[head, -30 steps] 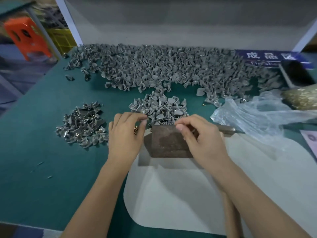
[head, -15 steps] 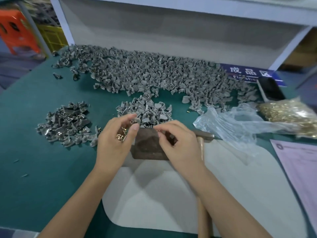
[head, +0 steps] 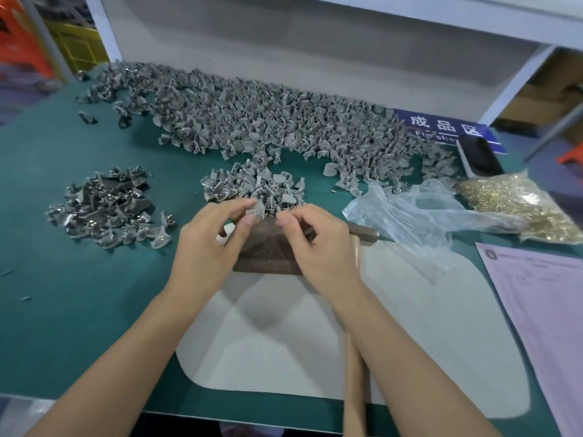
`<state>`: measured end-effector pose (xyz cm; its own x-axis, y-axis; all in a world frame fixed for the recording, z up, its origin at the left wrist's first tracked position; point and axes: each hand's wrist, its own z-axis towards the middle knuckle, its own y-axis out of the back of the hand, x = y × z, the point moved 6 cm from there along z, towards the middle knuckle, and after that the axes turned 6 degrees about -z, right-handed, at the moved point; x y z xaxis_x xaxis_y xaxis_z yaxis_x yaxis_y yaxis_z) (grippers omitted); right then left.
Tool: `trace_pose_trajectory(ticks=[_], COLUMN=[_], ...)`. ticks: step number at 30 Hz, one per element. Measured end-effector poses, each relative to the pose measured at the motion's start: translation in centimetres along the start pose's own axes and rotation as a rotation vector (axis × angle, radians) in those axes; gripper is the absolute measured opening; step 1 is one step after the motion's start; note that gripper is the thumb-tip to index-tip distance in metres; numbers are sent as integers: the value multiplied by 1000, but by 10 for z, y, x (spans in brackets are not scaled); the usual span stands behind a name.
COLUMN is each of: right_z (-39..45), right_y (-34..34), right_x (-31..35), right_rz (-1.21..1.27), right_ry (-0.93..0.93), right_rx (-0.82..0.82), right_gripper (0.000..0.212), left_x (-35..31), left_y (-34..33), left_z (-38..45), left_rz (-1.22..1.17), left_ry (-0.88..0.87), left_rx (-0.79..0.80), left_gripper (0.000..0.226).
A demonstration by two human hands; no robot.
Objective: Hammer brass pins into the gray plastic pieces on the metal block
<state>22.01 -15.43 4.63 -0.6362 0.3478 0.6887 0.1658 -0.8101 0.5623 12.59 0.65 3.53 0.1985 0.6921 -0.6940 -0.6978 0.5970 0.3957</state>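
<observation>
A rusty brown metal block (head: 268,250) sits at the far edge of a white mat (head: 299,342). My left hand (head: 208,244) pinches a gray plastic piece (head: 257,210) between thumb and fingers above the block's far side. My right hand (head: 318,244) is beside it, fingertips pinched close to the piece; anything held there is too small to see. A wooden-handled hammer (head: 355,357) lies under my right forearm, its head (head: 362,231) just right of the block. A small heap of gray pieces (head: 252,184) lies right behind the block.
A long spread of gray pieces (head: 268,115) covers the back of the green table. A darker pile with pins (head: 104,206) lies at left. At right are a clear plastic bag (head: 416,212), a bag of brass pins (head: 520,203), a black phone (head: 479,156) and a pink sheet (head: 542,304).
My left hand has lifted a gray piece up over the block's far edge, and my right hand's fingertips have come to meet it. The camera view has shifted slightly.
</observation>
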Motion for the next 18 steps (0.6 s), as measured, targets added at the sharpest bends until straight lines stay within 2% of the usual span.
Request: trace_pose_trajectory(ticks=[2,5,10,18], right_z=[0,0,-1,0], right_y=[1,4,4,3], right_x=[1,3,-1,-4], right_rz=[13,7,54,46], right_ry=[-14,-33,-113,-82], right_rx=[-1,-16,-4,-2], right_gripper=[39,43,35,23], left_x=[1,2,3,4], left_y=[-2,-3,-4,-4], left_z=[-1,0,3,0], left_rz=[-2,-30,-1,-74], left_ry=[1,19,2,95], left_rx=[12,11,2,7], left_gripper=[28,27,20,25])
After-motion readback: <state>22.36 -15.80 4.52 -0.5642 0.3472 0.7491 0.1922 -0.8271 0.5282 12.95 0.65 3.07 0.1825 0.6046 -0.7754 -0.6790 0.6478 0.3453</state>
